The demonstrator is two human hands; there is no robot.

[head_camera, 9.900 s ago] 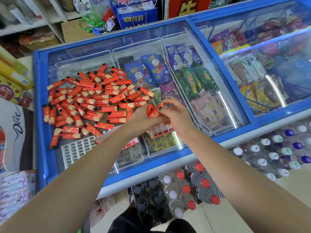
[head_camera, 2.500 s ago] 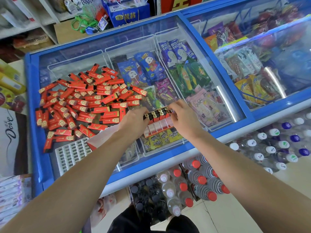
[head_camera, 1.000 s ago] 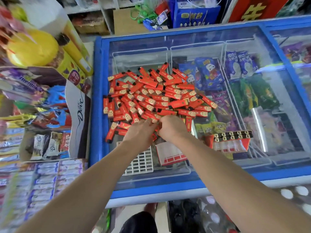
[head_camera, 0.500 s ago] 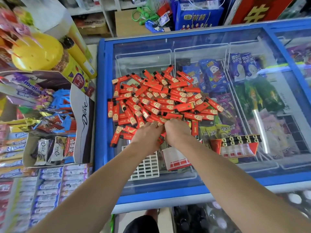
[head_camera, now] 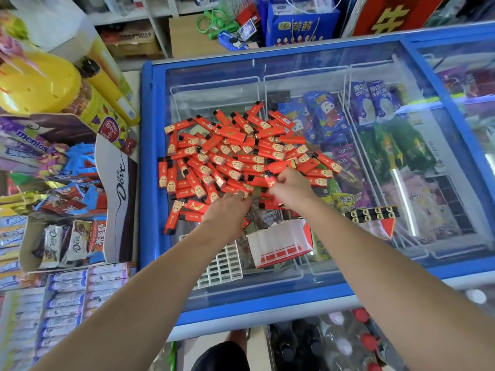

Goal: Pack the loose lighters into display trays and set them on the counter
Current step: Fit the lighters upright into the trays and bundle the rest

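Fingers of the right hand [head_camera: 290,187] curl round a red lighter [head_camera: 271,180], pinching it just above the near edge of the pile. Those of the left hand [head_camera: 230,210] reach forward, palm down, onto the near lighters; whether they grip one I cannot tell, since the fingertips are hidden among the lighters. A ring [head_camera: 239,194] shows on one left finger.

Nearest the person, on the glass lid of the blue freezer [head_camera: 150,183], a white grid insert [head_camera: 223,265] lies flat, partly under the left forearm. Just right of it stands an empty red-and-white display tray [head_camera: 278,243], below and between the two wrists. Further right, well apart from the hands, a second display tray [head_camera: 375,219] sits on the glass with a row of lighters in it, their black tops up.

Beyond the hands, the pile of loose lighters [head_camera: 235,153] spreads across the left half of the lid, red bodies lying at every angle, some overlapping. Under the glass, ice-cream packets [head_camera: 326,116] fill wire baskets.

To the left of the freezer stands a Dove chocolate box [head_camera: 117,199], and at the far side a blue carton [head_camera: 300,25] sits on the floor by the shelves.
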